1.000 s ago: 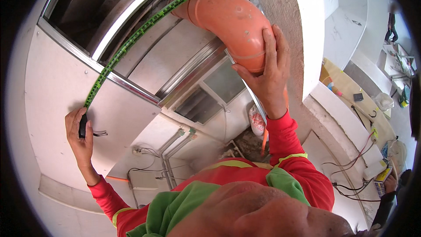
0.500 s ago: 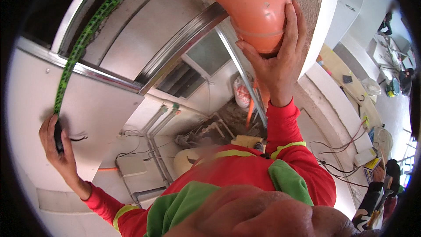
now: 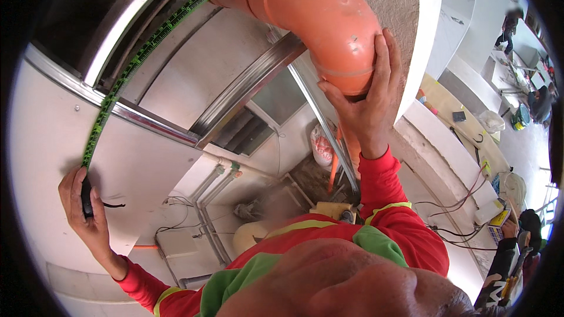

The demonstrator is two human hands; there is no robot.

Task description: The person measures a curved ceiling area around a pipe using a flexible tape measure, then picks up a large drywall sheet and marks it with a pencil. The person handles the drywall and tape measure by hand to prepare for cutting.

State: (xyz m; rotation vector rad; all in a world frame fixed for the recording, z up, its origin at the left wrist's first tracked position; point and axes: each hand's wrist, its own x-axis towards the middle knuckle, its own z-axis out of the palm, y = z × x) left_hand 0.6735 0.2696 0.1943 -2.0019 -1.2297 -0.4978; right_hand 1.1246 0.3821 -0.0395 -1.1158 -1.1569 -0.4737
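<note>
My left hand (image 3: 88,217) is closed round the dark case of a tape measure (image 3: 87,195), in front of a pale panel. Its green blade (image 3: 150,44) runs out upward and to the right, crosses the metal framing and passes in front of an orange pipe at the top edge. The blade's far end is out of view. At the lower end of the orange pipe elbow (image 3: 346,29), my right hand (image 3: 370,103) grips the rim, thumb on one side and fingers on the other.
Shiny metal framing (image 3: 249,91) crosses the ceiling opening. A rough concrete beam (image 3: 390,17) stands beside the elbow. Below are grey wall pipes (image 3: 208,223), a white sack (image 3: 321,147) and loose cables (image 3: 455,205). Another person's hand (image 3: 510,229) shows at the lower right.
The view has shifted, showing more of the pipe. The blade now crosses farther right at the top edge. My left hand sits slightly lower in the picture; both hands keep their holds.
</note>
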